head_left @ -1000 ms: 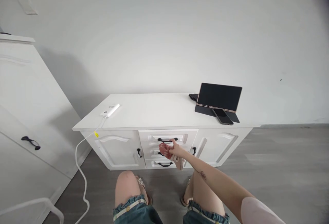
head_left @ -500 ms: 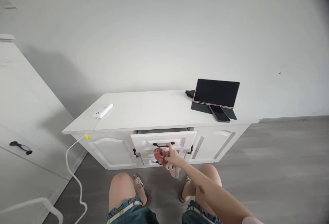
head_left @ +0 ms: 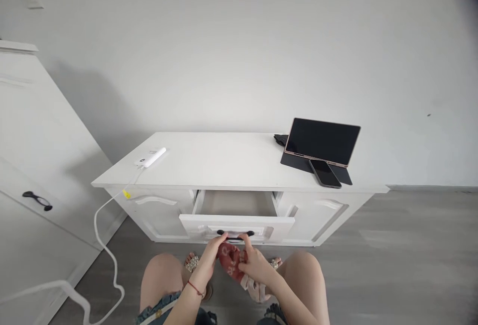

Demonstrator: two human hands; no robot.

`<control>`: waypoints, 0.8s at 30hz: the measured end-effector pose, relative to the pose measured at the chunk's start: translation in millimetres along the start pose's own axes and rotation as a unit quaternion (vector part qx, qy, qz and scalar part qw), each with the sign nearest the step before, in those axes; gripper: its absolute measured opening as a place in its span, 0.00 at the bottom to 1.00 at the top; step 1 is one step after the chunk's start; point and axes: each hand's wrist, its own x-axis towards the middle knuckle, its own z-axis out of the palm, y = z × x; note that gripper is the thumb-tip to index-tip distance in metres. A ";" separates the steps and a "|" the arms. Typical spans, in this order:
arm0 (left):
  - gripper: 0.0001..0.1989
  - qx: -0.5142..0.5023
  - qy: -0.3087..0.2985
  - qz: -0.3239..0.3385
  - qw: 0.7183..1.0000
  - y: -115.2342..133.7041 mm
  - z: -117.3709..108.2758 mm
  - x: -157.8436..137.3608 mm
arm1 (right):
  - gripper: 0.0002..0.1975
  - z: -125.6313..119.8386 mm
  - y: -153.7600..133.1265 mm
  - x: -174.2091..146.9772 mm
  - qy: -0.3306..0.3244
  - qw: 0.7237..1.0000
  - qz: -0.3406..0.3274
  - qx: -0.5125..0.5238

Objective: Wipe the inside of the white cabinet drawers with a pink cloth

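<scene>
A grey floor [head_left: 411, 255] runs beneath our bare knees and beaded sandals [head_left: 192, 263], in front of a low white cabinet [head_left: 216, 161]. Nearest us, our right hand [head_left: 257, 264] grips a red patterned cloth [head_left: 227, 261] between thumb and curled fingers. Most of the cloth sticks out to the left of that grip, into the space between our two hands, while a pale cloth [head_left: 254, 290] hangs just below the right hand. The right forefinger reaches past the bundle to the right part of the black handle [head_left: 235, 239]. Our left hand [head_left: 211, 253], with a red band [head_left: 194, 287] at the wrist, has its fingertips at the handle's left end, beside the red cloth; we cannot tell whether it is closed on the handle.

Beyond the hands, the top drawer [head_left: 236, 220] stands pulled out, its pale inside showing. On the cabinet top, we see a white device [head_left: 150, 158] with a cable [head_left: 106, 250] at the left, and a phone [head_left: 324, 173] in front of a propped tablet [head_left: 323, 141] at the right. A pale wall [head_left: 239, 56] rises behind.
</scene>
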 end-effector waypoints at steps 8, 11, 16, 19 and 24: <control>0.15 -0.224 -0.008 -0.069 0.972 -29.3 24.9 -14.7 | 0.45 -19.8 -3.2 -54.3 -0.113 0.989 -0.020 0.096; 0.11 -0.233 -0.050 -0.067 0.969 -38.7 21.6 -24.6 | 0.38 -46.9 -14.9 -72.3 -0.149 0.968 -0.033 0.200; 0.14 -0.211 -0.076 -0.081 0.971 -47.8 14.9 -38.7 | 0.30 -97.5 -36.4 -81.5 0.011 0.953 -0.059 0.296; 0.18 -0.197 -0.086 -0.112 0.970 -53.8 13.2 -44.7 | 0.26 -116.2 -61.9 -60.1 0.111 0.961 -0.115 0.224; 0.23 -0.196 -0.083 -0.135 0.968 -62.7 11.5 -53.5 | 0.28 -99.0 -101.6 18.6 0.008 0.967 -0.252 -0.027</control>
